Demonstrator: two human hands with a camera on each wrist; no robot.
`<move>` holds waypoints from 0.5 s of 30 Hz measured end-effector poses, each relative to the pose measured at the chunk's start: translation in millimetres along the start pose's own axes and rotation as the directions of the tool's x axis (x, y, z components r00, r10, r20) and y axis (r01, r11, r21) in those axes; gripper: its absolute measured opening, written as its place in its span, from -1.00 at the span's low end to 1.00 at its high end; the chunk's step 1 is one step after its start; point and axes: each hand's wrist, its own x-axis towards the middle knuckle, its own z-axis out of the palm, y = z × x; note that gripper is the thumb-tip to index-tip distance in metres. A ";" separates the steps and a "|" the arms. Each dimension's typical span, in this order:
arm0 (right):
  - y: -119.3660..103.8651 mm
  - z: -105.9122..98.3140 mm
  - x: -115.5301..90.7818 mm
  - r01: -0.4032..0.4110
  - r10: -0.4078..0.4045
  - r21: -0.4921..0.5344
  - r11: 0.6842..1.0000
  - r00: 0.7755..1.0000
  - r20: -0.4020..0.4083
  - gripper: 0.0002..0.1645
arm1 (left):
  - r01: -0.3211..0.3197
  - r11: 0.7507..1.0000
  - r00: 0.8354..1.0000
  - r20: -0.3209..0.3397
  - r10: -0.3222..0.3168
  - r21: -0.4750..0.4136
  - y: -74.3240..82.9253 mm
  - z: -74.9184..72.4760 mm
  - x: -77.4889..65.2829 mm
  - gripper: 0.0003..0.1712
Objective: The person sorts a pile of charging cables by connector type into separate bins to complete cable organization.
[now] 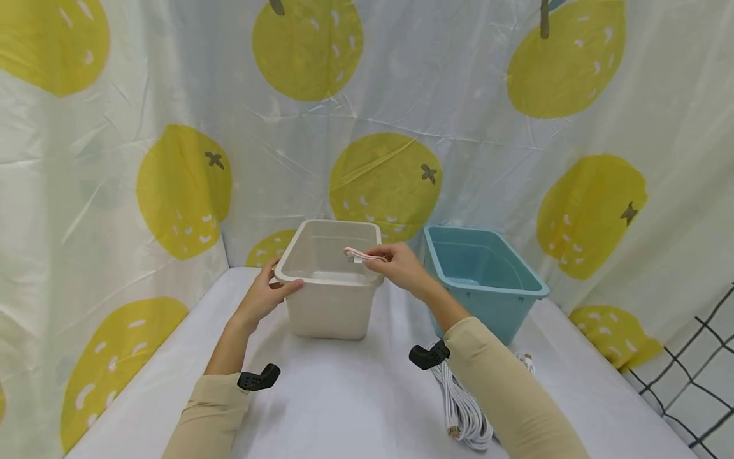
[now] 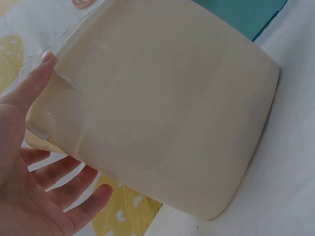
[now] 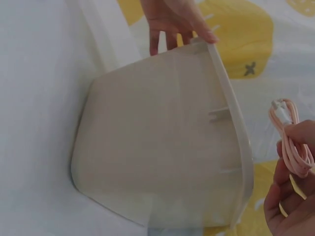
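A small coil of pink charging cable (image 3: 294, 145) with a white connector is pinched between the thumb and fingers of my right hand (image 1: 401, 266). In the head view the coil overlaps the opening of a beige plastic bin (image 1: 329, 309). My left hand (image 1: 262, 299) holds that bin at its near left corner. Its thumb (image 2: 42, 73) lies at the rim, while the other fingers (image 2: 64, 172) spread along the bin's left side. The bin stands upright on the white surface, and its visible inside looks bare.
To the right stands a blue bin (image 1: 493, 312), partly behind my right forearm. Bundled white cables (image 1: 461, 408) lie in front of it, partly under the right sleeve. A lemon-print curtain (image 1: 390, 115) hangs behind, and black wire mesh (image 1: 699, 370) borders the right side.
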 end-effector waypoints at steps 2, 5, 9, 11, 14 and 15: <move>-1.4 2.8 4.0 0.008 -0.008 -0.020 1.000 1.000 -0.002 -0.72 | -0.001 1.000 1.000 -0.002 0.001 0.002 0.3 -0.3 0.7 0.05; -1.5 7.4 7.6 0.004 -0.004 -0.025 1.000 1.000 0.009 -0.73 | 0.004 1.000 1.000 -0.003 -0.004 0.007 -0.1 -0.6 1.0 0.04; 0.7 12.3 9.4 -0.028 0.028 0.006 1.000 0.999 0.028 -0.71 | 0.005 1.000 1.000 -0.001 -0.005 0.008 -0.8 -0.4 1.4 0.04; 1.5 13.6 9.4 -0.037 0.037 0.012 0.999 0.999 0.032 -0.69 | 0.002 1.000 1.000 -0.001 -0.002 0.007 -0.9 -0.2 1.6 0.04; 2.0 13.9 9.0 -0.031 0.030 0.026 0.999 0.999 0.033 -0.64 | 0.000 1.000 1.000 0.001 0.000 0.005 -0.3 -0.1 1.5 0.04; 2.2 13.5 8.7 -0.028 0.027 0.028 0.999 0.999 0.030 -0.63 | 0.001 1.000 1.000 0.001 -0.001 0.007 -0.1 -0.2 1.4 0.03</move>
